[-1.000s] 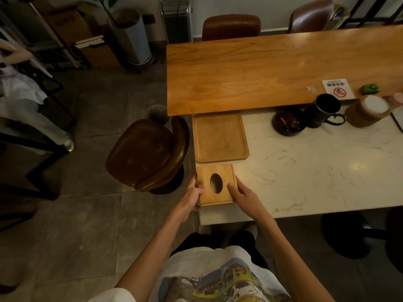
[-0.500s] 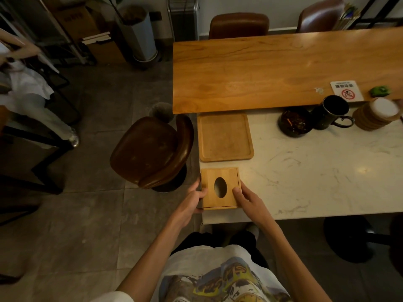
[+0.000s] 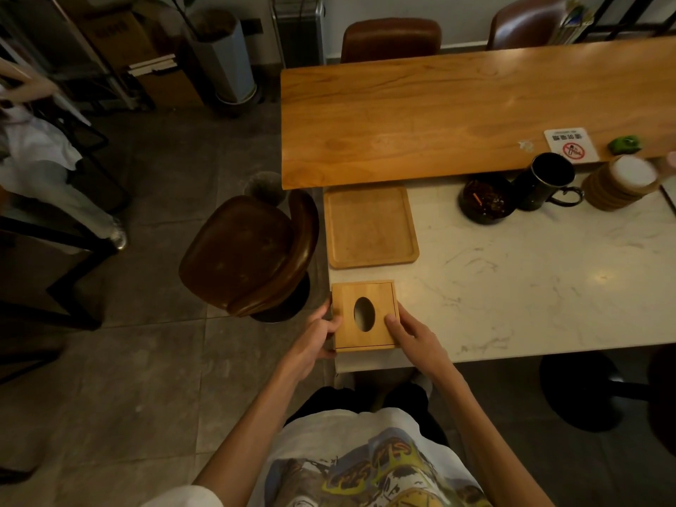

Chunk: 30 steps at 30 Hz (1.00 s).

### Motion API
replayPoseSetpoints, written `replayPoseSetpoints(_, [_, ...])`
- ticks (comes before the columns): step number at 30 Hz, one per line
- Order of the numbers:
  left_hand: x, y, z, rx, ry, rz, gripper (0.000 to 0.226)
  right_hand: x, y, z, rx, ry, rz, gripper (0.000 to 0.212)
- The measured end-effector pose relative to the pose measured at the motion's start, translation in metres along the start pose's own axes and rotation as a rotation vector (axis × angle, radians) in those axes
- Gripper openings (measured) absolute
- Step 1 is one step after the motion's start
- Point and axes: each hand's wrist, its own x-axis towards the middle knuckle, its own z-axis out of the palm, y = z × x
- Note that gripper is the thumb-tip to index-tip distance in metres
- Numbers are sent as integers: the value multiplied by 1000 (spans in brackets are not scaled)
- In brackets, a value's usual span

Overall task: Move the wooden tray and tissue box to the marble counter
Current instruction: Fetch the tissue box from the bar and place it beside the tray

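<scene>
Both hands clasp the tissue box (image 3: 364, 315): left hand (image 3: 317, 336) against its left side, right hand (image 3: 413, 336) on its right side, fingers over the top edge. Box sits at the marble counter's (image 3: 530, 279) near-left corner; through its oval opening, contents too dark to tell. Wooden tray (image 3: 370, 227) lies just beyond it, nothing in it. Farther right: dark bowl (image 3: 486, 199), black mug (image 3: 547, 181).

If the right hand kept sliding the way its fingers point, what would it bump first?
The right hand already touches the tissue box. Beyond that, probably the wooden tray, though the exact line is hard to judge.
</scene>
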Motion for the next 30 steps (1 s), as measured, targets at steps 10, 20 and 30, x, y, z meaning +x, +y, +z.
replayPoseSetpoints(10, [-3,4,1,105,-37,21,77,3,-1,2,-7,-12,12,62])
replayPoseSetpoints(20, [-4,7,1,114,-39,3,79,3,3,2,22,-19,-10,62])
replayPoseSetpoints(30, [-1,6,-2,40,-51,-40,86,0,1,2,67,-35,-11,49])
